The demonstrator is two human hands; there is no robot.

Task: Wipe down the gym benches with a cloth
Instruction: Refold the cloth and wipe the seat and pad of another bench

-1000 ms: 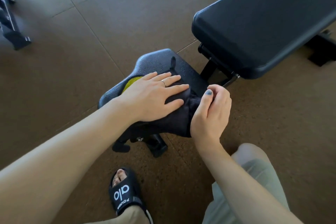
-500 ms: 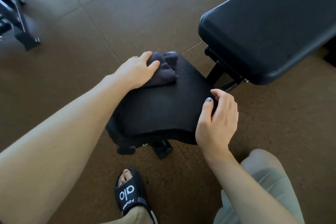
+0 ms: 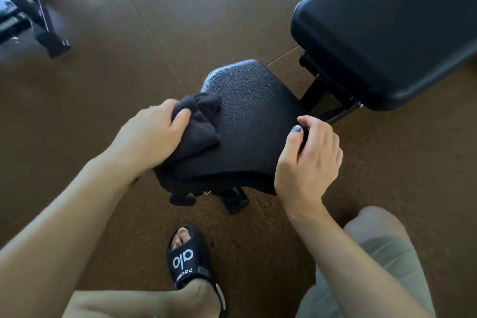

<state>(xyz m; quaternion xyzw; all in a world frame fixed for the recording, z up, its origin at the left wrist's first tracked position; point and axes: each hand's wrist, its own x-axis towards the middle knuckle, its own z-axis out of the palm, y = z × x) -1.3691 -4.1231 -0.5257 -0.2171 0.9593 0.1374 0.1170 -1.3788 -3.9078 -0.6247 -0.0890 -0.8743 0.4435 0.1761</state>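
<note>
A person looked down at a gym bench on a brown rubber-tiled floor [image 3: 232, 8]. The left hand [image 3: 149, 137] gripped a bunched, dark charcoal terry cloth [image 3: 198, 121], thumb curled over its top and the remaining fingers hidden beneath the folds. The cloth lay pressed against the left part of the black, pebble-textured padded seat pad [image 3: 253, 121], a small wedge-shaped surface. The right hand [image 3: 307, 160] clasped the seat pad's right edge, thumb on top and fingers [image 3: 327, 137] curled around the side, apparently steadying it. Beyond a gap showing black metal frame, the long black padded backrest [image 3: 387, 28] slanted toward the upper right, untouched by either hand. A foot in a black slide sandal [image 3: 191, 261] with white lettering stood just below the seat, and a knee in pale grey-green shorts [image 3: 374, 253] showed at lower right. Part of another black metal frame [image 3: 31, 15] sat at upper left.

The cloth looked soft, light and floppy, likely to crumple and slip unless held as a wad in the palm; gripping it bunched, as here, seemed best for pressing firmly. The vinyl-like padding appeared smooth enough for the cloth to glide, and slightly yielding under pressure.
</note>
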